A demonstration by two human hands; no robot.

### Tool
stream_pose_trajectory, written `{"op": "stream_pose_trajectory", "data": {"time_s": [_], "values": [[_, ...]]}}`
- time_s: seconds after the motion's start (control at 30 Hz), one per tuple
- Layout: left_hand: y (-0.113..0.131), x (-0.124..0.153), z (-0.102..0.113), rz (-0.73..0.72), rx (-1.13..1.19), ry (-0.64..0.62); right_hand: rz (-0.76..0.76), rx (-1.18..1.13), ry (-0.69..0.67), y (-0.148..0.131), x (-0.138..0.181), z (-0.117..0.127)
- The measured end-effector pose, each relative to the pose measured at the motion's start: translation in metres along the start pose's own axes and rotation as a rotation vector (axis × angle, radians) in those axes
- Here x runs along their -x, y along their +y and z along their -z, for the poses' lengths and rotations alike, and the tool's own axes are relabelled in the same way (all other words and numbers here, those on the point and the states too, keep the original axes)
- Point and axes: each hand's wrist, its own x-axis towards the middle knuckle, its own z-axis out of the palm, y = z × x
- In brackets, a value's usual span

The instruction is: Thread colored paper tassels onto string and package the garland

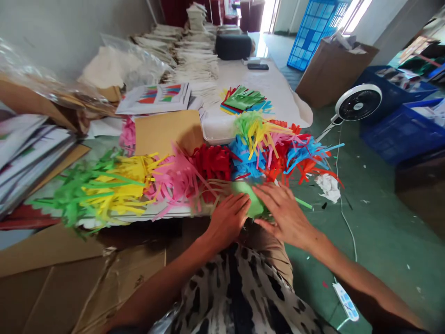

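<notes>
In the head view, light-green paper (256,205) lies between both hands, just nearer than the blue paper fringe (246,157). The left hand (226,217) and spread-fingered right hand (288,215) touch it; I cannot tell whether either grips.

1 head-worn view, looking forward, angled down, close
</notes>
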Motion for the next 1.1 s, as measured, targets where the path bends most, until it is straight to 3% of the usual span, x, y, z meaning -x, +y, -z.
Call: {"op": "stream_pose_trajectory", "data": {"time_s": [0.1, 0.23, 0.4, 0.63, 0.83, 1.1], "values": [[0.005, 0.0, 0.008, -0.003, -0.003, 0.051, 0.031, -0.027, 0.006, -0.007, 0.014, -0.015], [0.006, 0.003, 0.025, 0.058, 0.044, 0.074, -0.043, -0.116, 0.02, -0.001, 0.019, -0.019], [-0.004, -0.004, 0.04, 0.198, 0.179, 0.005, -0.162, -0.162, -0.011, -0.001, 0.009, -0.013], [-0.012, -0.023, 0.036, 0.375, 0.107, -0.115, -0.371, -0.14, 0.05, -0.008, -0.007, -0.015], [-0.012, -0.029, 0.031, 0.346, 0.068, -0.141, -0.409, 0.119, 0.098, -0.022, -0.019, -0.021], [-0.008, -0.015, 0.039, 0.251, 0.076, -0.066, -0.417, 0.001, 0.18, -0.024, -0.004, -0.02]]}}
